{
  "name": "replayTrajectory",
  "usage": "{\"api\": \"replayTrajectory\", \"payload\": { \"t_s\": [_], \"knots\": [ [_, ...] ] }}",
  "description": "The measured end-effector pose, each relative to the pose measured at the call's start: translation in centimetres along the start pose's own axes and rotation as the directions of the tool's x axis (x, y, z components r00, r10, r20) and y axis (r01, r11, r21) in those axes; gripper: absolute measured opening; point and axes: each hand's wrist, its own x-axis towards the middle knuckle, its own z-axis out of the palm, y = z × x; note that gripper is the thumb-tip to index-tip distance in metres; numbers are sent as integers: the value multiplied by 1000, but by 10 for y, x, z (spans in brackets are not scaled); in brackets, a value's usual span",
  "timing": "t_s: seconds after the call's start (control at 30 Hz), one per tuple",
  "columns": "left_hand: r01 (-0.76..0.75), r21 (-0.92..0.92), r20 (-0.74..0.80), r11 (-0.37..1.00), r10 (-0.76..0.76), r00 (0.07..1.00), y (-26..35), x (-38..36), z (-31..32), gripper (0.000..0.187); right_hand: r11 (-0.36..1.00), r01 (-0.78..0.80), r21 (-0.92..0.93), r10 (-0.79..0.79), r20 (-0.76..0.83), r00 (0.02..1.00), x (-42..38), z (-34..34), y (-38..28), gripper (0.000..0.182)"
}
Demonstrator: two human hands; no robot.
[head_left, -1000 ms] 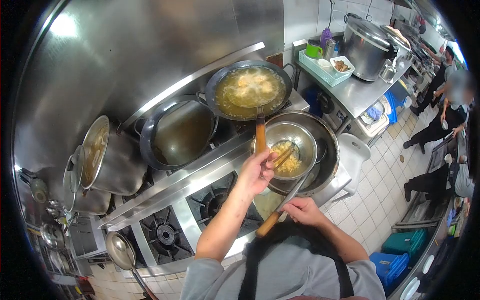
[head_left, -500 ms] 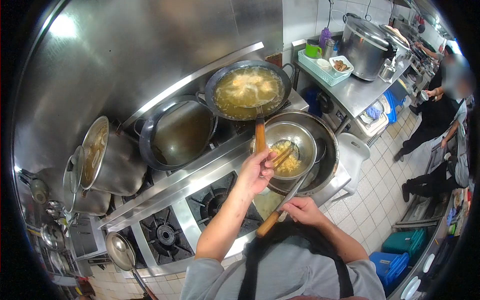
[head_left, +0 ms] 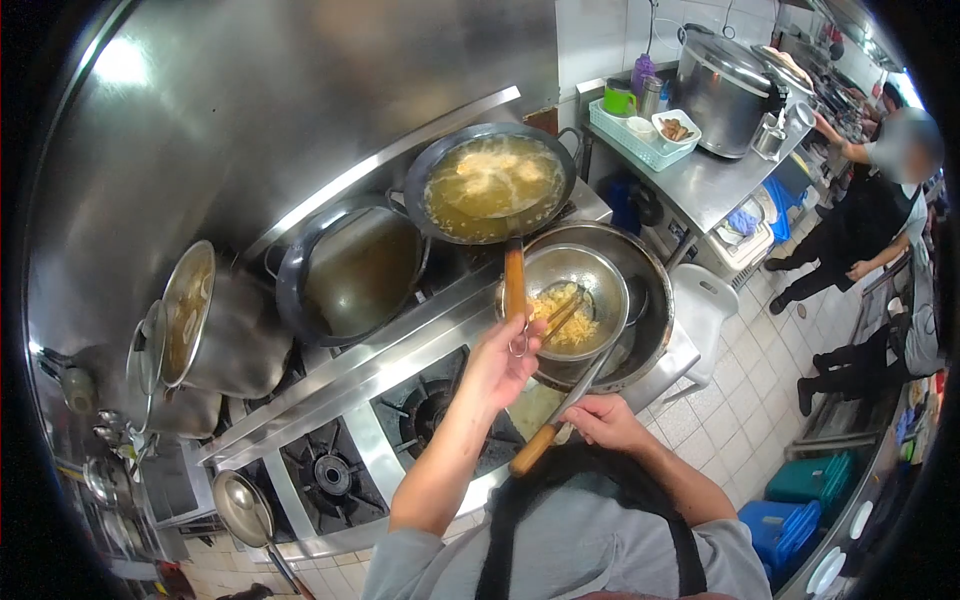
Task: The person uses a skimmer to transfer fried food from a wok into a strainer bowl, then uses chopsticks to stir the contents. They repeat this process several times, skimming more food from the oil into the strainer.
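My left hand is closed around the lower end of a wooden handle with a metal ring at its tip. The handle leads up to a wok of bubbling oil with pale food frying; the tool's head is hidden in the oil. My right hand grips the metal shaft of a wooden-handled utensil, whose far end reaches into a large round pot. Inside that pot rests a metal bowl, holding yellow fried bits and a pair of wooden chopsticks.
A second wok with dark liquid and a tall stockpot stand leftward. Gas burners lie before me. Right of the stove are a white stool and a steel counter with a large cooker. People stand at far right.
My left hand has shifted slightly down and left, and the ring at the handle's end now shows. My right hand stays put. At far right a person has raised an arm toward the counter.
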Motion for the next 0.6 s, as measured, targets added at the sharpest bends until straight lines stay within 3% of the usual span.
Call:
{"api": "replayTrajectory", "payload": {
  "t_s": [0.13,0.33,0.6],
  "knots": [
    [-7,73,59,997,2,998,-2,-13,-11,23,1000,0,13,0,0,1000,0,-1,4,21],
    [-68,13,-35,998,68,997,4,-7,8,23,1000,-7,-28,8,35,999,3,3,2,21],
    [-48,26,125,999,44,991,7,17,-4,31,1000,-11,-17,11,11,1000,1,0,4,21]
  ]
}}
